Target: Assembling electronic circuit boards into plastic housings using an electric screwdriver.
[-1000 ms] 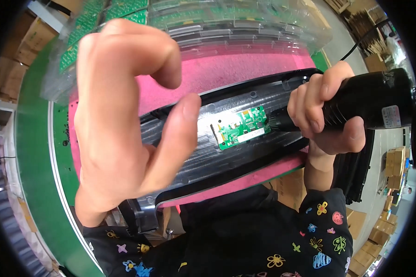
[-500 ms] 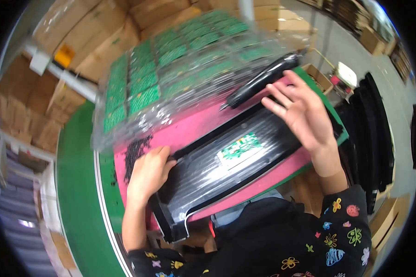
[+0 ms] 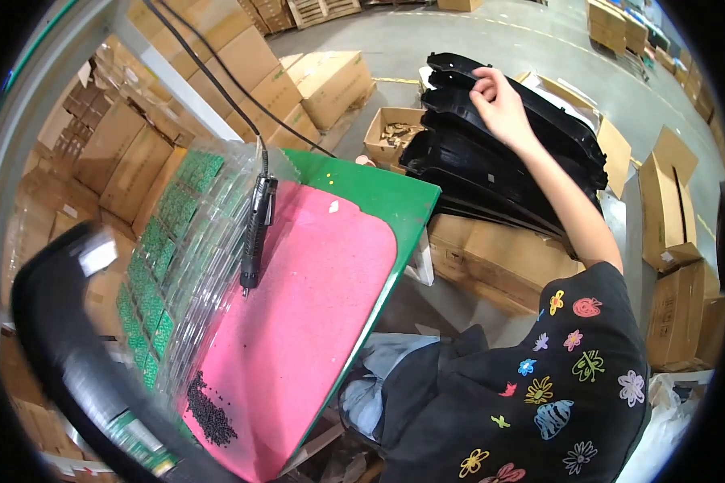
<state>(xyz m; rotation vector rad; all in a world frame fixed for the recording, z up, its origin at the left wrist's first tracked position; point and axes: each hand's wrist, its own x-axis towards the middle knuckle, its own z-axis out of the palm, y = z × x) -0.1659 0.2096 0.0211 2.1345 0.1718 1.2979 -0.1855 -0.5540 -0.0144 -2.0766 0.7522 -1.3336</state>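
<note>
Black housing (image 3: 76, 374) shifted off pink mat (image 3: 314, 298), now far left of right hand (image 3: 499, 106). That hand half-curled, stacked black shells (image 3: 491, 161) just beneath, grip unclear. Left hand unseen.

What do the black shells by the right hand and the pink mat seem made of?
Black shells: probably moulded plastic with a slight sheen, given their thin, shaped walls. Pink mat: matte, perhaps rubber or foam; the glare-free surface fits either.
</note>
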